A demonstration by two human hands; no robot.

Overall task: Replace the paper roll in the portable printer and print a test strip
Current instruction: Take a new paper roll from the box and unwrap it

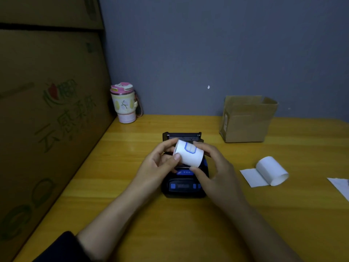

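Observation:
A black portable printer [184,188] with blue buttons sits in the middle of the yellow wooden table [170,233], its lid [182,136] raised at the far end. Just above its open bay I hold a white paper roll [188,155] with a blue sticker on it. My left hand [160,163] grips the roll's left end, thumb on its front. My right hand [213,167] holds the right end, thumb beneath it. The bay itself is hidden behind the roll and my fingers.
A second, partly unrolled white paper roll [272,171] lies to the right of the printer. An open cardboard box [247,120] stands at the back right, a pink-lidded tumbler [124,103] at the back left. Large cartons [47,120] wall the left side. White paper [340,186] lies at the right edge.

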